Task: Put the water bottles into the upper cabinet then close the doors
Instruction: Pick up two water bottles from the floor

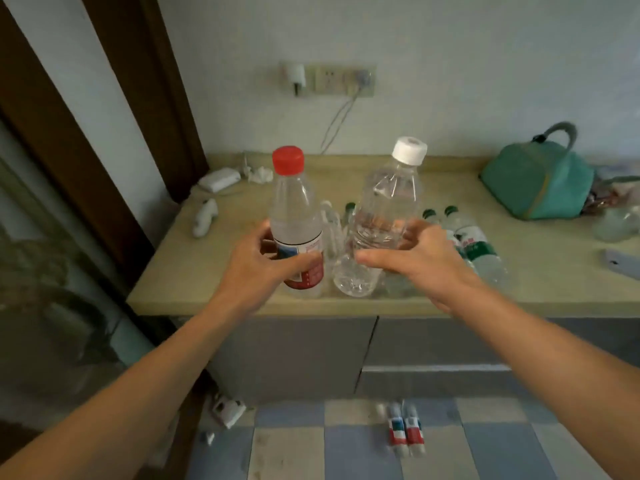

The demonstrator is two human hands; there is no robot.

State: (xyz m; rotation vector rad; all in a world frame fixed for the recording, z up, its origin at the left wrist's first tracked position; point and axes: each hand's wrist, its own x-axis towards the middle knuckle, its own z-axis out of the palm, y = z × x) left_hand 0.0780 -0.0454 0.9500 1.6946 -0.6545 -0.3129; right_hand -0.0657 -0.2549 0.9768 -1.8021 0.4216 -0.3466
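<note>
A teal bag (pixel 536 181) is sitting far right on the beige counter (pixel 207 289), green-capped bottles (pixel 474 244) lying behind my hands. My left hand (pixel 256 261) is gripping a red-capped bottle (pixel 294 216), its red-and-blue label unreadable; my right hand (pixel 419 251) is gripping a white-capped bottle (pixel 388 206), both upright above the counter.

A lived-in home room: countertop (pixel 194 271) over cabinets, wall socket (pixel 327 80), teal handbag (pixel 536 183).

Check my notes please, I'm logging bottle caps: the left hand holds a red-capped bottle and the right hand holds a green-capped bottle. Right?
Not quite. In the head view the right hand holds a white-capped bottle, not a green-capped one. The left hand does hold the red-capped bottle.
</note>
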